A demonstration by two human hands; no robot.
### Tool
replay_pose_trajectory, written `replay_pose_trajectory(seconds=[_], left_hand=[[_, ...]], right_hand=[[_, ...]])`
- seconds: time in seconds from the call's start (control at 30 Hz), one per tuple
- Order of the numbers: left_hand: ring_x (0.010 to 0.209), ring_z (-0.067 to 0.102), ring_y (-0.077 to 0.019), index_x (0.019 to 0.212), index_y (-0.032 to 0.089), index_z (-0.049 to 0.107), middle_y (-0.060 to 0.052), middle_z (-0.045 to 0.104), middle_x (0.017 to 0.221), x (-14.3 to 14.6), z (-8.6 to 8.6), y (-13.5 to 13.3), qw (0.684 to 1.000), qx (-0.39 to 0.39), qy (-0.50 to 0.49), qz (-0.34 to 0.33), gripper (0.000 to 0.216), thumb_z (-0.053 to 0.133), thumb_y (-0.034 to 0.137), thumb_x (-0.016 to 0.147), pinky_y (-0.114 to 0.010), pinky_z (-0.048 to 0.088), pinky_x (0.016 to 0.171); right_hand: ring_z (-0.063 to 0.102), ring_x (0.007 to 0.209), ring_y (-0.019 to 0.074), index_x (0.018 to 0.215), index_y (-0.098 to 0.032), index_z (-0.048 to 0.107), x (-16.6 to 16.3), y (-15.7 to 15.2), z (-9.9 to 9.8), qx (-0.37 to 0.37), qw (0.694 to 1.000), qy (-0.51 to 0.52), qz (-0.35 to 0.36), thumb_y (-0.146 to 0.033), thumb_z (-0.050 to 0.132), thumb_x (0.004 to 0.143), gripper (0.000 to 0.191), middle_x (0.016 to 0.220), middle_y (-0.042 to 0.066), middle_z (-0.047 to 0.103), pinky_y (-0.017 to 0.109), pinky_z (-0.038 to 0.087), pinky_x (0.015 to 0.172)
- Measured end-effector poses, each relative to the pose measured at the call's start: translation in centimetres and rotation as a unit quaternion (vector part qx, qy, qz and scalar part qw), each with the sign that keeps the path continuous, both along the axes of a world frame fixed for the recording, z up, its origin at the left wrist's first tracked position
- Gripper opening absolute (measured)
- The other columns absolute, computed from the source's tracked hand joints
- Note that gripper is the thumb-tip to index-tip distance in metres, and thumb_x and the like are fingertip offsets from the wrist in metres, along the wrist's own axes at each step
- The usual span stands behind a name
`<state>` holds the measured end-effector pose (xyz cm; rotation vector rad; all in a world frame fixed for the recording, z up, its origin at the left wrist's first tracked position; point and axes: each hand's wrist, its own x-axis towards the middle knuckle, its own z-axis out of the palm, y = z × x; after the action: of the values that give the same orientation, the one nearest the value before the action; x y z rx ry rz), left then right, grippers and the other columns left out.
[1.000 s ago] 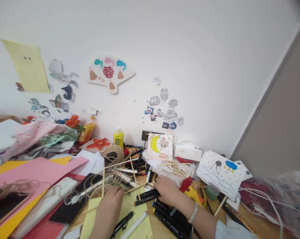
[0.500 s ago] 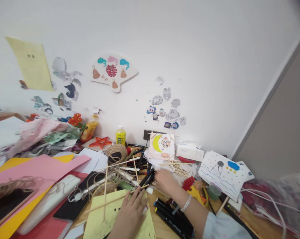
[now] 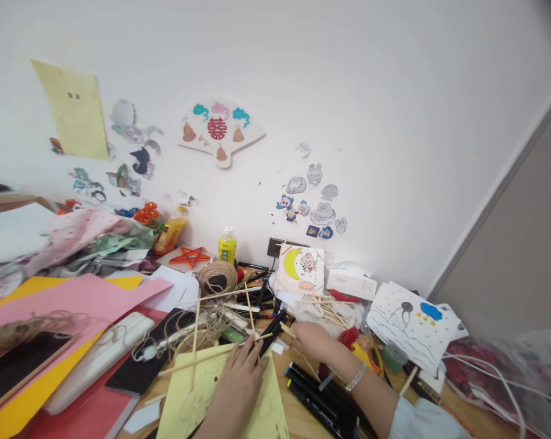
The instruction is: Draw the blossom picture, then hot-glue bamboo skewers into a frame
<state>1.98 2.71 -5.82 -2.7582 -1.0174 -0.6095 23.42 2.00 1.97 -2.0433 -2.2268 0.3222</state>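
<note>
My left hand (image 3: pixel 239 383) lies flat, fingers spread, on a pale yellow paper sheet (image 3: pixel 188 396) at the desk's front edge. Thin wooden sticks (image 3: pixel 197 341) lie across the sheet's top, and its fingertips touch a black marker (image 3: pixel 272 324). My right hand (image 3: pixel 312 340), with a bracelet on the wrist, is curled just to the right. Its fingers close on a thin wooden stick (image 3: pixel 288 332) that slants down beneath the palm. A row of black markers (image 3: pixel 316 396) lies under that forearm.
A twine ball (image 3: pixel 216 277) and loose twine (image 3: pixel 184 329) lie behind the sheet. Pink and yellow card (image 3: pixel 69 299) covers the left. A moon drawing (image 3: pixel 300 268), a tissue box (image 3: pixel 351 281), a small bottle (image 3: pixel 227 246) and a plastic bag (image 3: pixel 513 372) crowd the back and right.
My left hand slid right along the yellow sheet and now lies flat near its top. My right hand let go of the black markers, lifted, and now curls around a thin stick. The view shifted slightly.
</note>
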Motion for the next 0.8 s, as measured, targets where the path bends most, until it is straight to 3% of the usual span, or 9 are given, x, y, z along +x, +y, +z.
replay_pose_trajectory(seconds=[0.2, 0.3, 0.37, 0.43, 0.5, 0.53, 0.67, 0.73, 0.8], left_hand=[[0.131, 0.037, -0.0302, 0.118, 0.027, 0.059, -0.008, 0.048, 0.138, 0.0, 0.4, -0.2, 0.999, -0.037, -0.002, 0.004, 0.053, 0.048, 0.001, 0.074, -0.055, 0.034, 0.103], [0.131, 0.037, -0.0322, 0.123, 0.028, 0.056, -0.007, 0.047, 0.139, -0.1, 0.1, 0.0, 0.997, -0.059, -0.037, -0.017, 0.053, 0.055, 0.007, 0.074, -0.057, 0.034, 0.103], [0.132, 0.035, -0.0325, 0.127, 0.029, 0.052, -0.008, 0.047, 0.139, -0.1, -0.1, 0.1, 0.990, -0.094, -0.089, -0.049, 0.051, 0.057, 0.016, 0.078, -0.058, 0.033, 0.103], [0.133, 0.034, -0.0299, 0.133, 0.028, 0.047, -0.008, 0.045, 0.140, 0.0, 0.1, 0.0, 0.967, -0.162, -0.176, -0.082, 0.048, 0.052, 0.027, 0.085, -0.055, 0.031, 0.106], [0.133, 0.034, -0.0259, 0.135, 0.026, 0.044, -0.009, 0.043, 0.142, 0.2, 0.8, -0.5, 0.906, -0.285, -0.293, -0.107, 0.046, 0.042, 0.038, 0.091, -0.050, 0.030, 0.108], [0.132, 0.037, -0.0246, 0.135, 0.025, 0.044, -0.009, 0.044, 0.141, 0.3, 1.3, -0.9, 0.854, -0.362, -0.354, -0.119, 0.047, 0.037, 0.044, 0.092, -0.047, 0.030, 0.108], [0.099, 0.065, -0.0250, 0.121, 0.019, 0.054, -0.012, 0.064, 0.118, 0.9, 3.9, -3.0, 0.593, -0.630, -0.466, -0.183, 0.054, 0.040, 0.059, 0.087, -0.042, 0.049, 0.090], [0.066, 0.068, -0.0196, 0.105, 0.017, 0.059, -0.007, 0.070, 0.087, 1.3, 4.6, -3.7, 0.557, -0.671, -0.456, -0.177, 0.050, 0.051, 0.061, 0.081, -0.033, 0.054, 0.064], [0.041, 0.056, -0.0113, 0.091, 0.017, 0.059, 0.001, 0.061, 0.062, 1.8, 4.5, -4.0, 0.569, -0.668, -0.456, -0.152, 0.047, 0.057, 0.062, 0.076, -0.022, 0.042, 0.043]], right_hand=[[0.061, 0.061, 0.0142, 0.080, -0.021, 0.041, 0.9, 1.5, 3.3, 0.055, 0.968, 0.244, 0.016, -0.029, 0.028, 0.094, 0.020, 0.066, 0.000, 0.060, 0.027, 0.049, 0.063], [0.062, 0.063, 0.0143, 0.088, -0.023, 0.034, 0.2, 2.0, 5.8, 0.095, 0.935, 0.340, 0.028, -0.037, 0.021, 0.095, 0.020, 0.072, -0.001, 0.058, 0.031, 0.051, 0.067], [0.063, 0.067, 0.0148, 0.093, -0.024, 0.034, -0.4, 1.8, 7.6, 0.133, 0.884, 0.446, 0.034, -0.047, 0.027, 0.093, 0.024, 0.076, -0.001, 0.058, 0.034, 0.052, 0.071], [0.062, 0.069, 0.0152, 0.095, -0.024, 0.038, -1.2, 1.1, 9.2, 0.145, 0.797, 0.584, 0.040, -0.054, 0.044, 0.086, 0.032, 0.077, -0.002, 0.058, 0.036, 0.051, 0.074], [0.062, 0.068, 0.0154, 0.093, -0.024, 0.043, -2.4, 0.3, 9.8, 0.120, 0.714, 0.688, 0.043, -0.052, 0.060, 0.078, 0.036, 0.074, -0.002, 0.060, 0.036, 0.051, 0.074], [0.062, 0.067, 0.0151, 0.093, -0.024, 0.044, -3.1, -0.1, 9.7, 0.100, 0.692, 0.713, 0.044, -0.049, 0.063, 0.076, 0.036, 0.074, -0.003, 0.061, 0.036, 0.051, 0.074], [0.063, 0.067, 0.0145, 0.094, -0.023, 0.046, -6.1, -1.2, 7.2, 0.040, 0.649, 0.758, 0.051, -0.044, 0.065, 0.076, 0.034, 0.073, -0.003, 0.063, 0.033, 0.050, 0.073], [0.064, 0.069, 0.0152, 0.096, -0.023, 0.045, -6.9, -1.4, 5.7, 0.020, 0.660, 0.748, 0.065, -0.044, 0.061, 0.079, 0.031, 0.075, -0.002, 0.064, 0.033, 0.050, 0.073], [0.065, 0.074, 0.0162, 0.102, -0.022, 0.046, -6.8, -1.2, 4.8, 0.010, 0.719, 0.691, 0.076, -0.043, 0.050, 0.086, 0.027, 0.082, 0.002, 0.066, 0.033, 0.050, 0.073]])
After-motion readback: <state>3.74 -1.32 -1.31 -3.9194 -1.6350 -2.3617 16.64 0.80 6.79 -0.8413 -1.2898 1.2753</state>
